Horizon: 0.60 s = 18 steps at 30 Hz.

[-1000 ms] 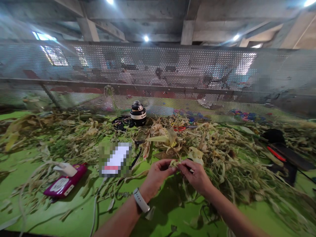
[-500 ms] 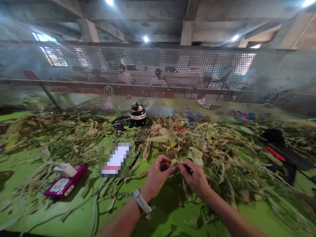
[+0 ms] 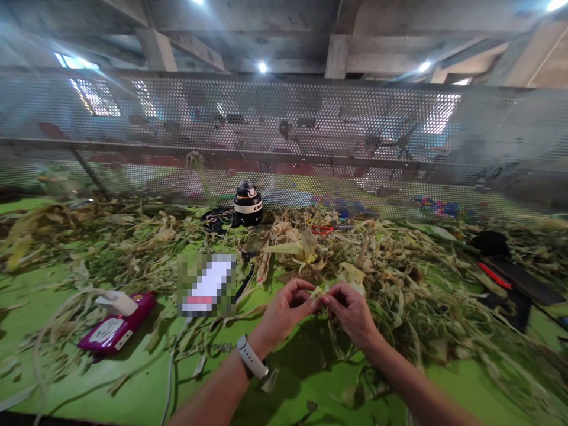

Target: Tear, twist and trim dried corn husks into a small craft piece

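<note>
Left grip (image 3: 284,312) | right grip (image 3: 354,313) | both pinched on pale plant scrap (image 3: 318,292) between them

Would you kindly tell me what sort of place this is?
Probably a workshop or similar workplace: a green table strewn with dry-looking leaves, a perforated screen behind it, and a concrete ceiling overhead.

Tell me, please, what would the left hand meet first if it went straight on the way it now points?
Beyond the small pale plant piece at its fingertips, the left hand would probably meet the right hand first; whether they touch is unclear.
</note>
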Each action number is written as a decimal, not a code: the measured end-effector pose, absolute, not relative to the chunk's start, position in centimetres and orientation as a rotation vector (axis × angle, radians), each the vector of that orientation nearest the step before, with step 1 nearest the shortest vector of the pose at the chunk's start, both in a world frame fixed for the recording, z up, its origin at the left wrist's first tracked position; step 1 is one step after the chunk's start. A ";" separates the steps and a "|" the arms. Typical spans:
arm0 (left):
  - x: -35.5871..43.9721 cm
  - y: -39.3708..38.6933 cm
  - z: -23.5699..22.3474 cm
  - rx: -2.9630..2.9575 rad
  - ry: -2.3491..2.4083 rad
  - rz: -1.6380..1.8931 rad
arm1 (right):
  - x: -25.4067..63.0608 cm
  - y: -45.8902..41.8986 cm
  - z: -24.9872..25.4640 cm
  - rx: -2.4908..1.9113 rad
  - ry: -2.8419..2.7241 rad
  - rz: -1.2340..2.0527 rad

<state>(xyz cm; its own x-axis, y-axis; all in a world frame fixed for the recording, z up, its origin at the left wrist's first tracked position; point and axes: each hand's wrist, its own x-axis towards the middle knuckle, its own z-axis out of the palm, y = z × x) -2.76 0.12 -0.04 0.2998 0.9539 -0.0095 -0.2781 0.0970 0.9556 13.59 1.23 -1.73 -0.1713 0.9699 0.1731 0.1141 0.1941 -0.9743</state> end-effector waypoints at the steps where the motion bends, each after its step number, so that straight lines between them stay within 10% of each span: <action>1: -2.8 0.1 0.0 1.073 0.808 1.063 | 13.6 1.3 -1.7 -1.082 -1.492 1.123; 18: -3.3 0.4 0.1 1.080 0.784 0.998 | 13.9 2.0 -1.2 -0.999 -1.614 1.259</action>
<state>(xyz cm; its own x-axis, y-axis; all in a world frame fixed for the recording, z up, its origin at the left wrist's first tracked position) -3.35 0.36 0.14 0.3642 0.9303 -0.0429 -0.2623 0.1467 0.9538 13.86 2.03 -1.21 -0.3320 0.9330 0.1385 0.0923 0.1783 -0.9796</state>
